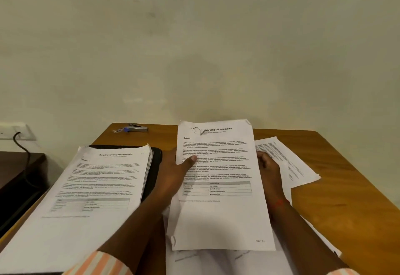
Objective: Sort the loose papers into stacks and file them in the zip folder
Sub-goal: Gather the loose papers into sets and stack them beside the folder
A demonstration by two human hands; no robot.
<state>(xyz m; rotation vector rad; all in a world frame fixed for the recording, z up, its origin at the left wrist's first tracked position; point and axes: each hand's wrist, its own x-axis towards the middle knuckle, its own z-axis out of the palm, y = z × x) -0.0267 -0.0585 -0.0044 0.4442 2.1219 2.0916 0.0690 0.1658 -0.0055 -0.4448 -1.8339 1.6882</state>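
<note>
I hold up a printed sheet point(218, 188) headed "Internship Documentation", torn near its top, in the middle of the view. My left hand point(175, 170) pinches its left edge, thumb on the front. My right hand point(268, 166) grips its right edge, fingers mostly behind the paper. A thick stack of similar papers point(91, 188) lies at the left on top of a black zip folder point(154, 166), of which only the right edge shows. More loose sheets point(216, 261) lie under the held page, and another loose sheet point(287, 162) lies at the right.
A wooden table point(346, 199) carries everything. A stapler point(136, 128) lies near its far left corner by the wall. A dark lower surface point(19, 166) with a black cable point(23, 151) and a wall socket point(13, 130) is at the left.
</note>
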